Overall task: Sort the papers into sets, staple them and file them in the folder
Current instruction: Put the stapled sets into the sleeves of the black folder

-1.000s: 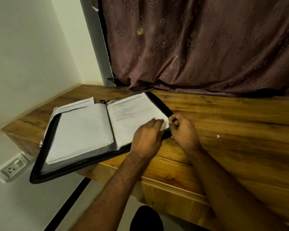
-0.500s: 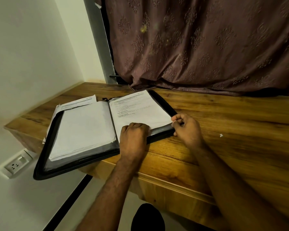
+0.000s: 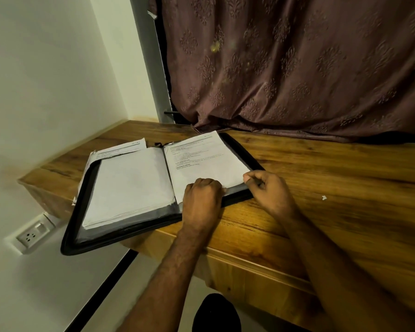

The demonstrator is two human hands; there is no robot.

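Left hand point(image 3: 203, 200): fingers curled under, knuckles resting on the near edge of the printed sheet point(image 3: 206, 159).
Right hand point(image 3: 270, 190): fingers bent, pinching the sheet's near right corner.
Printed sheet: on the right half of the open folder point(image 3: 74, 238); lines of print too small to read.
Paper stacks: one blank-faced stack point(image 3: 130, 185) on the left half, one printed page point(image 3: 118, 149) jutting out behind it.
Folder: one, black-edged, its left near corner overhanging the wooden table point(image 3: 333, 188).
Wall socket point(image 3: 32, 233): one, below the table's left end.

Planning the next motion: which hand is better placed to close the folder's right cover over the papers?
Right hand, probably: it pinches the black zip folder at its outer right corner, by the printed white sheet. The left hand rests fisted on the near edge.
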